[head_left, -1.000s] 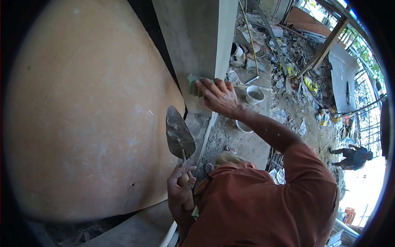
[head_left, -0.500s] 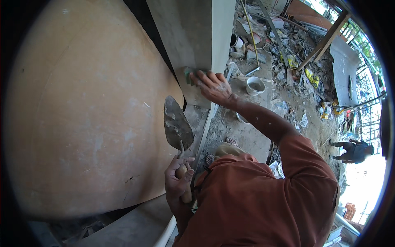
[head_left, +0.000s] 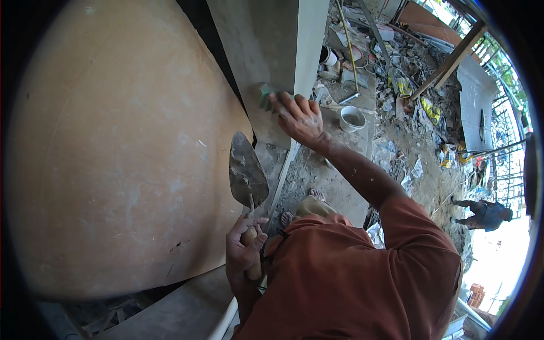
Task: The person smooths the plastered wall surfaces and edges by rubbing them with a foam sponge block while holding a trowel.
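My left hand (head_left: pixel 243 247) is wrapped round the wooden handle of a pointed trowel (head_left: pixel 248 173). Its grey-smeared blade points up and away from me, in front of the tan panel. Farther off, my right hand (head_left: pixel 300 118) grips a green sponge (head_left: pixel 265 97). The sponge rests against the smooth grey face of a plastered column (head_left: pixel 258 45), close to the column's corner. My fingers cover part of the sponge.
A big tan panel (head_left: pixel 124 153) fills the left side. Right of the column stand a white bucket (head_left: pixel 352 119) and a yellow-handled tool (head_left: pixel 349 51). Rubble and torn bags (head_left: pixel 430 107) cover the ground beyond. A wooden prop (head_left: pixel 450 59) slants there, and another person (head_left: pixel 481 214) stands far right.
My right hand and the green sponge have shifted slightly right and up across the column face, showing more of the sponge. My left hand still holds the trowel, nearly unmoved.
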The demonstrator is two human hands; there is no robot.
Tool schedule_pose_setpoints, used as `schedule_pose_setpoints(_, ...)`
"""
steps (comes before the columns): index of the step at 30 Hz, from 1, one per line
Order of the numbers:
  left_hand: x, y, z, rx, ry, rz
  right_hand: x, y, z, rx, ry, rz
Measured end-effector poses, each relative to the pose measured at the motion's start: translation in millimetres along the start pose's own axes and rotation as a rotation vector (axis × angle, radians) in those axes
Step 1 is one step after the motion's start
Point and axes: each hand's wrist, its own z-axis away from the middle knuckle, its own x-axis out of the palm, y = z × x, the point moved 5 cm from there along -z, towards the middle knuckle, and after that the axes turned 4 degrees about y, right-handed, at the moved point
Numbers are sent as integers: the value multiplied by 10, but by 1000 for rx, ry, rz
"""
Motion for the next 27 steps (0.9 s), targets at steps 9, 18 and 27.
schedule_pose_setpoints(9, 17, 24, 81, -85, 76, 76, -718, 231, -448, 155, 155, -54)
schedule_pose_setpoints(18, 41, 50, 22, -84, 59, 85, 160, -77, 5, -53, -190, -180)
schedule_pose_setpoints(27, 34, 10, 48, -83, 85, 63, -933, 378, -748, 148, 127, -18)
